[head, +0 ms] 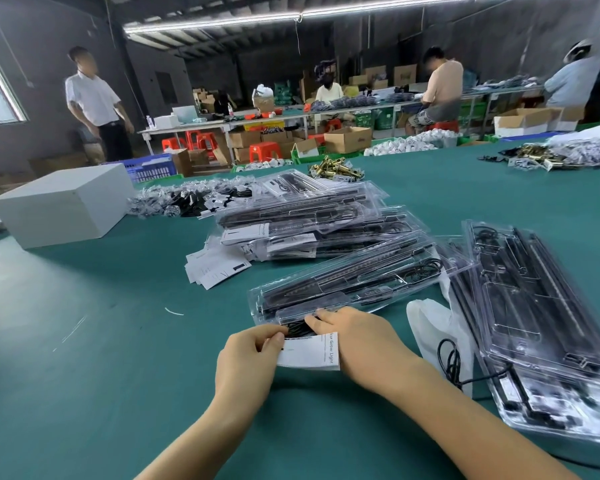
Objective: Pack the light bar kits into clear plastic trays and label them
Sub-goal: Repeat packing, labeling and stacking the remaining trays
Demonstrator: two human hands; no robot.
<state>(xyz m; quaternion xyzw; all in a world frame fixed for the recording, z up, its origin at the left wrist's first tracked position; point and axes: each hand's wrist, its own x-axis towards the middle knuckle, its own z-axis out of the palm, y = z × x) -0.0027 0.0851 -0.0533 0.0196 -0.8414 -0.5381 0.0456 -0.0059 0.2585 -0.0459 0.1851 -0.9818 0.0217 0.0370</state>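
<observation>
Hands, left hand point(248, 355) and right hand point(357, 341), pinch label point(309, 353) at seemingly up-right-slanting tray point(354, 282).

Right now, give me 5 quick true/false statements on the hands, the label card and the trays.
1. Both hands hold the white label card. True: the left hand pinches its left edge and the right hand lies on its right side.
2. The card lies at the near end of a clear tray. True.
3. The table surface is red. False: it is green.
4. The white box sits right of the hands. False: it sits far left.
5. A stack of packed trays lies beyond the hands. True.
</observation>
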